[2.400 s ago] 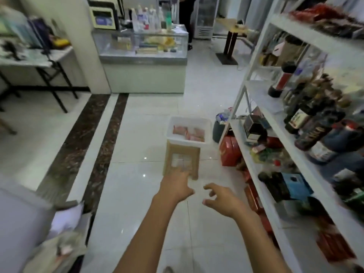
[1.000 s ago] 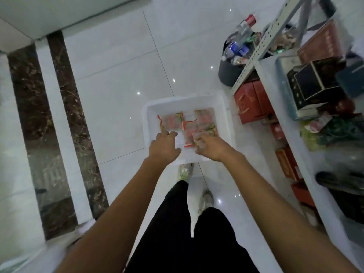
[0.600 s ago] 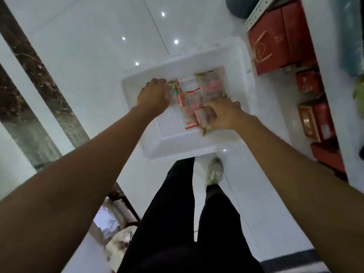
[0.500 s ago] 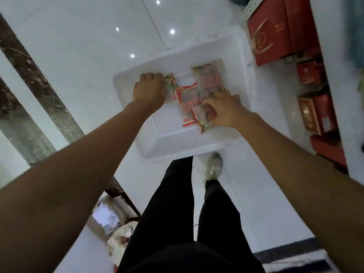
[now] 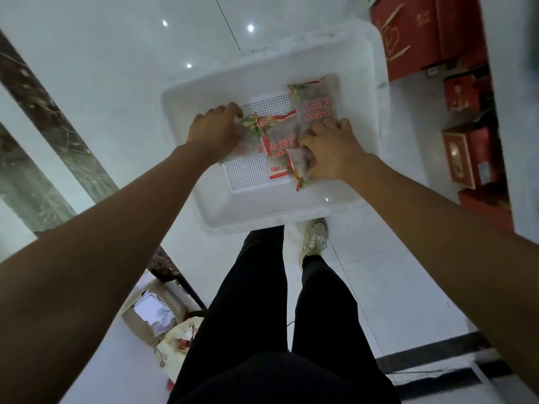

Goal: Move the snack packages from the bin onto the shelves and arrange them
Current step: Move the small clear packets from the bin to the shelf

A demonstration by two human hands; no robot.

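Packs in bin: your left hand curls round the left pack, your right hand round the near pack; far pack lies just beyond the right, long axis pointing away.

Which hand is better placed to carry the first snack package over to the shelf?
Right, likely. The right hand grips a snack package in the bin on the side where the shelf and red boxes stand; the left hand, gripping a second package, is farther from them.
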